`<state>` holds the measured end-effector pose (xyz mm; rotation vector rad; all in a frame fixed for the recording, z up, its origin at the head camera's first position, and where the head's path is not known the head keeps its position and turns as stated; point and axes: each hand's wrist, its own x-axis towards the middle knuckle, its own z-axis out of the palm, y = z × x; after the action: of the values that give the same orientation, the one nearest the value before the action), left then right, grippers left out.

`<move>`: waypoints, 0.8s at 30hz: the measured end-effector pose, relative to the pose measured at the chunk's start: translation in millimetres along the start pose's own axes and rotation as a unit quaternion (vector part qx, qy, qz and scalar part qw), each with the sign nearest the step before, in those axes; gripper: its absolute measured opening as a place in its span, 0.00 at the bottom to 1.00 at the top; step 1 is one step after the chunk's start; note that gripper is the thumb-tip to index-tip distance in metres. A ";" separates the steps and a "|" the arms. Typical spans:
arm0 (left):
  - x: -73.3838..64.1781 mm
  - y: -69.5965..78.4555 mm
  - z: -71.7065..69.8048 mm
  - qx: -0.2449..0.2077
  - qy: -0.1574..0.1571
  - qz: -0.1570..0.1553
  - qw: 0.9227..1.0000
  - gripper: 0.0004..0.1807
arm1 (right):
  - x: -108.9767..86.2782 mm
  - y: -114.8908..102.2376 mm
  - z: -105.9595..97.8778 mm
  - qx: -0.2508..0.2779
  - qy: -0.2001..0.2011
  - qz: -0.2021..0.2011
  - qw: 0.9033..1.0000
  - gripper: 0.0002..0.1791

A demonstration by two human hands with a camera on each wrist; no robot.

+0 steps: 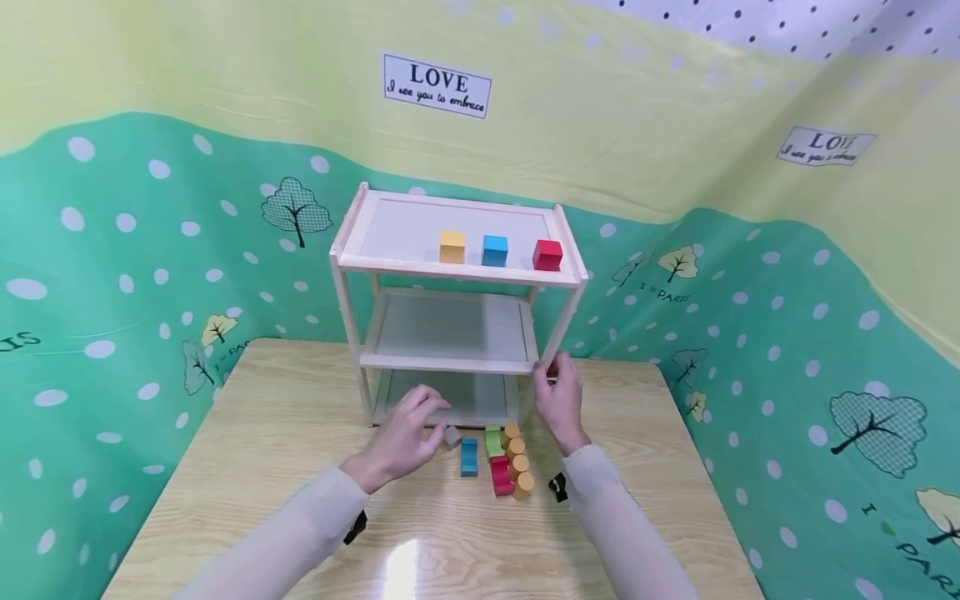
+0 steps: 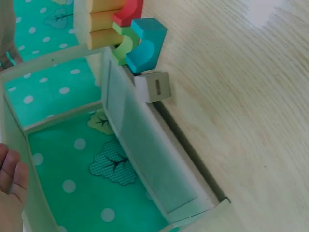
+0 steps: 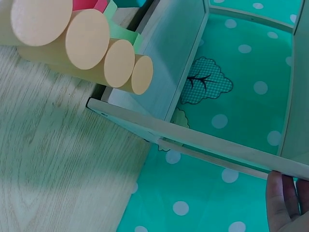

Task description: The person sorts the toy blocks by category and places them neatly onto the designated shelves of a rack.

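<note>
A pale wooden three-tier shelf rack (image 1: 457, 365) stands on the table. My right hand (image 1: 560, 400) grips its right front post beside the middle tier; in the right wrist view the fingers (image 3: 276, 198) meet that post. My left hand (image 1: 401, 437), fingers loosely bent and holding nothing, hovers before the bottom tier. Just off its fingertips lies a small grey block (image 1: 452, 437). A blue notched block (image 1: 468, 458), a green one (image 1: 493, 442) and a red one (image 1: 502, 477) lie at the rack's front, along a row of several yellow cylinders (image 1: 519, 467).
On the top tier sit a yellow cube (image 1: 452, 247), a blue cube (image 1: 495, 250) and a red cube (image 1: 547, 255). Patterned green and yellow cloth (image 1: 150, 250) hangs around the wooden table (image 1: 247, 467). Dark straps show at both wrists.
</note>
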<state>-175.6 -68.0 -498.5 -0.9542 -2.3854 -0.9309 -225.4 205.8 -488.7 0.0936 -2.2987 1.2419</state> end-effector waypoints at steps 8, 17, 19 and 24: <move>-6.7 -7.1 13.1 -0.013 -0.011 -0.024 1.000 0.16 | 0.4 3.8 0.3 -0.004 -0.005 -0.003 1.000 0.05; -11.7 -16.6 22.4 -0.014 -0.018 -0.054 0.998 0.16 | 2.2 4.6 1.4 -0.004 0.000 -0.013 1.000 0.04; -12.8 -18.6 24.3 -0.015 -0.023 -0.063 0.998 0.16 | 2.0 4.6 1.2 -0.004 0.000 -0.014 1.000 0.04; -15.9 -23.6 30.1 -0.015 -0.037 -0.079 0.996 0.16 | 1.3 4.4 0.8 0.000 -0.002 -0.010 1.000 0.05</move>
<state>-185.3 -66.5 -538.7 -0.8323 -2.5460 -1.0080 -228.2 207.9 -491.7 0.1185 -2.2957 1.2320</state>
